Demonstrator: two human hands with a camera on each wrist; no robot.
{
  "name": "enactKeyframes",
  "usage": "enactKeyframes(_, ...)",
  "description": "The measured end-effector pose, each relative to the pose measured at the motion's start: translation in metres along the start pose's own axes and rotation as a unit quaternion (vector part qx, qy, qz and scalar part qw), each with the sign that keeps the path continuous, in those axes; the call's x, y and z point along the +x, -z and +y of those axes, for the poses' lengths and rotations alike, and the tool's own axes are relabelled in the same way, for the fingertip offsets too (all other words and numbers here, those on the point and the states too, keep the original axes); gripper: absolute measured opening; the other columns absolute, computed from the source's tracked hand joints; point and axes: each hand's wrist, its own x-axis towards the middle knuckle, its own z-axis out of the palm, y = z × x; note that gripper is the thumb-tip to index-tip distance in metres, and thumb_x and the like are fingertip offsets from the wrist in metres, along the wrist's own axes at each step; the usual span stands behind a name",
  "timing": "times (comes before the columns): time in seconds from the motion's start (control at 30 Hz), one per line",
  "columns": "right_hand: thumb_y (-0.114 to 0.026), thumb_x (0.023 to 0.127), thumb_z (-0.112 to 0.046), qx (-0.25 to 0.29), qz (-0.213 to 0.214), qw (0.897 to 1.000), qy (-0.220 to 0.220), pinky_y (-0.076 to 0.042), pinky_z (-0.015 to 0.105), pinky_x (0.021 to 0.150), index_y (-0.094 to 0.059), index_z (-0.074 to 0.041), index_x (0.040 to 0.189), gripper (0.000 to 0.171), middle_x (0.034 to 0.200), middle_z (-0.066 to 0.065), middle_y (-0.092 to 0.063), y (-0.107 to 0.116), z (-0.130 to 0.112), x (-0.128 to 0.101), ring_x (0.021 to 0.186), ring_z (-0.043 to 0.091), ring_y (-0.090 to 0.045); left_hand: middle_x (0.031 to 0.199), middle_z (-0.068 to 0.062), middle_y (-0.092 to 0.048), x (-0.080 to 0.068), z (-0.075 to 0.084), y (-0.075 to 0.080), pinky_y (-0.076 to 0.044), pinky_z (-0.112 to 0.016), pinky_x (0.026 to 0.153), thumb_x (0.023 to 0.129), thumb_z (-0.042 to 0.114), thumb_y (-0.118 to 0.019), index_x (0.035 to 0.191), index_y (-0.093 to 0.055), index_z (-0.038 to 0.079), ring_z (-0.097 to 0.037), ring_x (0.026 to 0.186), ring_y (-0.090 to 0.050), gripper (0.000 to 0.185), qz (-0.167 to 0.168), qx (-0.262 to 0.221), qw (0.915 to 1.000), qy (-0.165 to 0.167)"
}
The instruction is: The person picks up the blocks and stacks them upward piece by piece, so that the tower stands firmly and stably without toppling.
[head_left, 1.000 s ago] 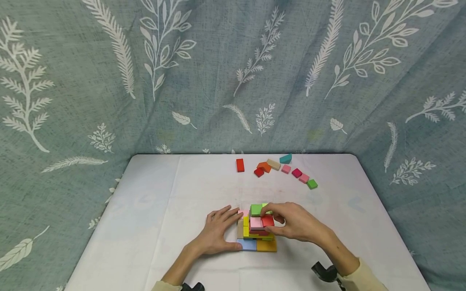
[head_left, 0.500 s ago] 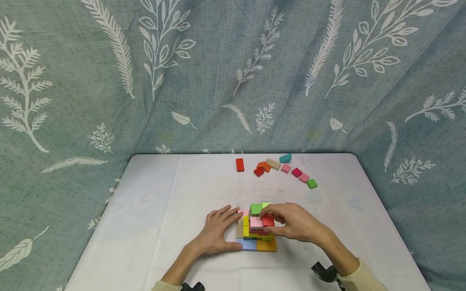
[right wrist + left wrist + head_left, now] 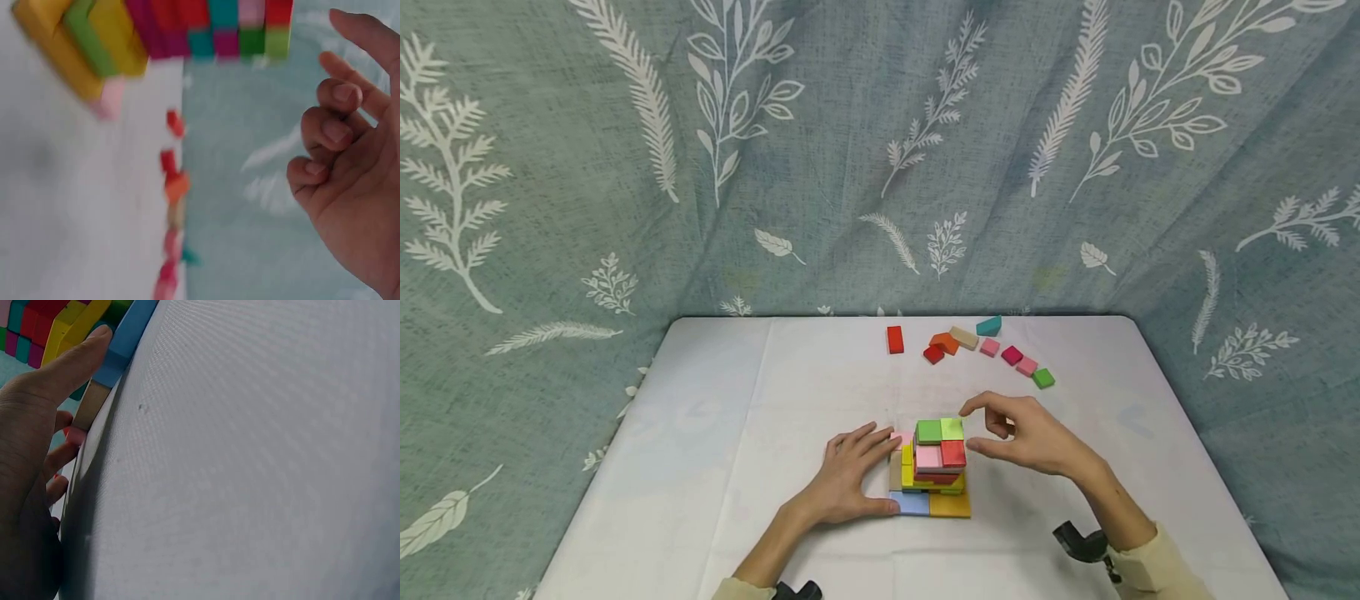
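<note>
A stepped tower of coloured wooden blocks (image 3: 934,479) stands near the middle front of the table. Its top shows a green block (image 3: 928,431), a light green block (image 3: 952,428), a pink block (image 3: 928,457) and a red block (image 3: 952,452). Fingers spread, my left hand (image 3: 847,479) rests along the tower's left side, its thumb at the blue base block (image 3: 125,347) in the left wrist view. My right hand (image 3: 1033,433) is just right of the top, thumb and index finger apart and holding nothing; its other fingers curl loosely in the right wrist view.
Behind the tower, loose blocks lie near the table's back edge: a red block (image 3: 895,340), an orange one (image 3: 944,343), a beige one (image 3: 964,338), a teal one (image 3: 988,326) and a green one (image 3: 1042,379) among several. A leaf-patterned curtain (image 3: 880,167) hangs behind the white table (image 3: 805,383).
My right hand has let go of the tower's top and moved right and slightly back, uncovering the light green and red blocks. The left hand stays in place.
</note>
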Motion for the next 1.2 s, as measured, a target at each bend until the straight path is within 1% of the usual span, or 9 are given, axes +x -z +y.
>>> enactKeyframes(0.1,-0.078,0.089,-0.035,0.059,0.046,0.997,-0.027,-0.04,0.028,0.057,-0.065,-0.028,0.115,0.031,0.071,-0.004,-0.044,0.008,0.032,0.0,0.063,0.013,-0.045,0.163,0.006,-0.03,0.0,0.001,0.0,-0.018,-0.059,0.113,0.077,0.077,-0.066,0.159,-0.032,0.029,-0.026,0.153,-0.018,0.1,-0.001,-0.001,1.0,0.002)
enactKeyframes(0.2,-0.077,0.09,-0.034,0.088,0.098,0.988,-0.079,-0.039,0.03,0.057,-0.065,-0.021,0.117,0.033,0.074,0.002,-0.044,0.015,0.072,-0.002,0.064,0.015,-0.044,0.163,0.004,-0.032,0.001,0.002,0.001,-0.019,-0.06,0.112,0.077,0.075,-0.068,0.158,-0.034,0.028,-0.028,0.152,-0.02,0.1,0.004,-0.002,1.0,-0.003)
enactKeyframes(0.37,-0.074,0.092,-0.041,0.059,0.157,0.97,-0.175,-0.04,0.028,0.06,-0.061,-0.011,0.127,0.048,0.084,0.006,-0.048,0.024,0.135,-0.011,0.072,0.016,-0.045,0.162,0.001,-0.034,0.001,0.003,0.002,-0.02,-0.061,0.111,0.077,0.073,-0.069,0.158,-0.035,0.026,-0.031,0.151,-0.022,0.099,0.008,-0.003,0.9999,-0.012)
enactKeyframes(0.53,-0.073,0.092,-0.041,0.029,0.158,0.959,-0.233,-0.045,0.029,0.068,-0.056,-0.009,0.137,0.059,0.101,0.011,-0.057,0.03,0.169,-0.015,0.086,0.021,-0.05,0.163,0.003,-0.032,0.001,0.001,0.001,-0.019,-0.06,0.112,0.077,0.075,-0.067,0.159,-0.033,0.028,-0.029,0.152,-0.02,0.1,0.001,-0.001,1.0,-0.005)
enactKeyframes(0.67,-0.075,0.091,-0.038,0.008,0.137,0.958,-0.251,-0.045,0.032,0.073,-0.049,-0.006,0.146,0.068,0.125,0.018,-0.057,0.031,0.182,-0.011,0.095,0.024,-0.051,0.163,0.006,-0.03,0.001,-0.001,-0.001,-0.018,-0.058,0.113,0.077,0.077,-0.066,0.159,-0.032,0.03,-0.026,0.153,-0.018,0.101,-0.005,0.0,1.0,0.004)
enactKeyframes(0.77,-0.075,0.091,-0.036,-0.012,0.126,0.959,-0.253,-0.043,0.034,0.073,-0.049,-0.006,0.147,0.069,0.134,0.018,-0.053,0.03,0.188,-0.005,0.095,0.026,-0.049,0.164,0.007,-0.03,0.001,-0.001,-0.002,-0.017,-0.058,0.114,0.077,0.077,-0.065,0.159,-0.032,0.03,-0.025,0.153,-0.017,0.101,-0.005,-0.003,1.0,0.005)
enactKeyframes(0.87,-0.075,0.092,-0.032,-0.033,0.123,0.961,-0.245,-0.041,0.035,0.072,-0.053,-0.005,0.143,0.063,0.13,0.017,-0.053,0.029,0.189,0.0,0.093,0.026,-0.049,0.164,0.006,-0.03,0.001,-0.002,-0.002,-0.017,-0.058,0.114,0.077,0.078,-0.065,0.159,-0.032,0.029,-0.026,0.153,-0.017,0.101,-0.003,-0.004,1.0,0.004)
enactKeyframes(1.0,-0.077,0.09,-0.027,-0.044,0.129,0.964,-0.231,-0.042,0.034,0.068,-0.059,-0.002,0.136,0.055,0.117,0.015,-0.057,0.024,0.182,0.002,0.088,0.024,-0.05,0.164,0.007,-0.03,0.0,-0.001,-0.002,-0.018,-0.058,0.113,0.077,0.077,-0.066,0.159,-0.032,0.029,-0.026,0.153,-0.017,0.101,-0.002,-0.004,1.0,0.006)
enactKeyframes(1.2,-0.079,0.088,-0.029,-0.015,0.138,0.967,-0.215,-0.045,0.032,0.066,-0.06,-0.005,0.134,0.055,0.119,0.013,-0.059,0.016,0.148,0.005,0.089,0.025,-0.052,0.164,0.006,-0.03,0.001,0.0,-0.001,-0.018,-0.059,0.114,0.077,0.077,-0.066,0.159,-0.032,0.029,-0.025,0.153,-0.017,0.101,-0.005,-0.003,1.0,0.008)
